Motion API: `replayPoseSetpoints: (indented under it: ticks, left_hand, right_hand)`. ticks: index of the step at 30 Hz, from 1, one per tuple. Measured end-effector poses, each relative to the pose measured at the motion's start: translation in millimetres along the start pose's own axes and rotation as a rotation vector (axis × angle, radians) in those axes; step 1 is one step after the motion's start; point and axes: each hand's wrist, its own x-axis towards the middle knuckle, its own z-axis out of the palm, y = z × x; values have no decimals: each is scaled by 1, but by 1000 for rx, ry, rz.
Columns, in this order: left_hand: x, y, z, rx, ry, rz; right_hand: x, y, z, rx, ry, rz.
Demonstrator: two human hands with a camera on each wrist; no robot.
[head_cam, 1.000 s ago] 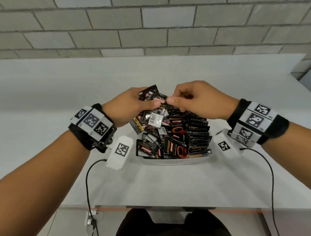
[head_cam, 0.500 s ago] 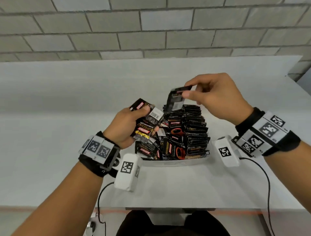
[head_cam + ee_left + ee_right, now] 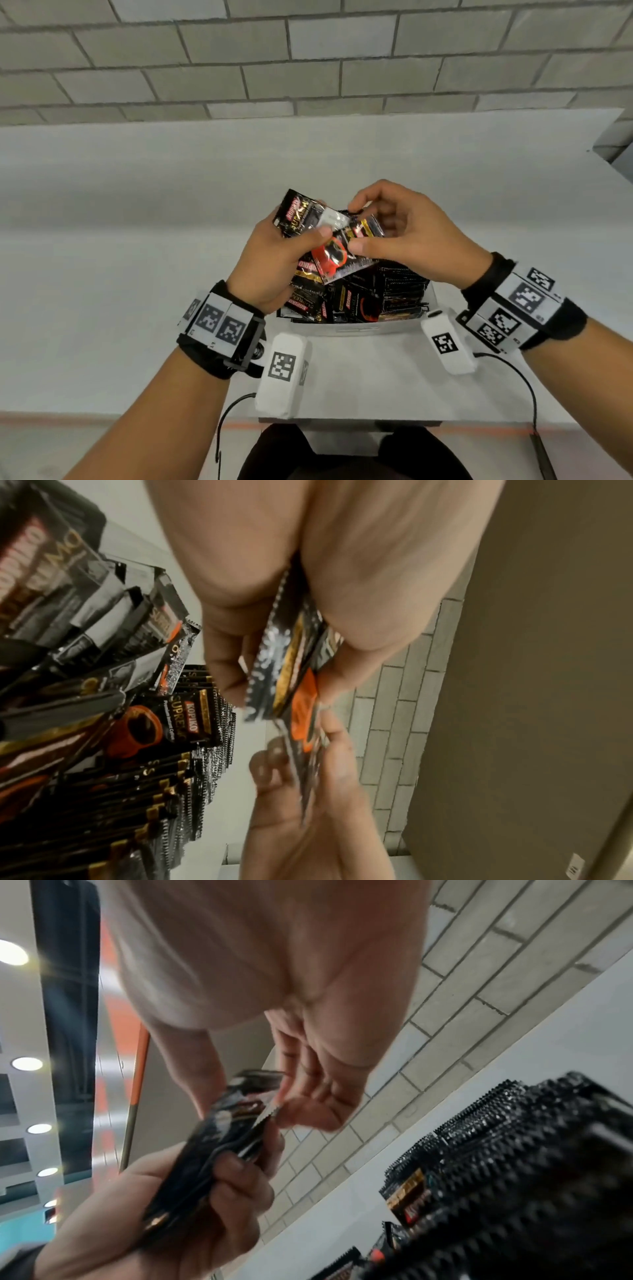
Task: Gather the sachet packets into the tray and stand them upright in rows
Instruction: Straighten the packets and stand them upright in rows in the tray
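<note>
While left hand (image 3: 274, 253) grips sachets (image 3: 301, 219), right hand (image 3: 407, 233) pinches one.

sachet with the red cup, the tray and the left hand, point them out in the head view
sachet with the red cup (image 3: 334, 258), head view, on its red cup print.
tray (image 3: 356, 330), head view, on its near white wall.
left hand (image 3: 270, 260), head view, on its back.

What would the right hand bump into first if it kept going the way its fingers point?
Probably the bunch of sachets gripped in the left hand: the right hand points leftward at it and already pinches the front packet. Depth is hard to judge.
</note>
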Motion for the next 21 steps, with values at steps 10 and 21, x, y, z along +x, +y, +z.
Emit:
replayPoseSetpoints:
  ticks: [10,21]
  left_hand:
    - [3,10,-30,233,67,104]
    - [17,35,-9,1132,-564,67]
  right_hand:
    - [8,-8,-32,93,263,179]
    - [17,8,-7,-716,-57,50]
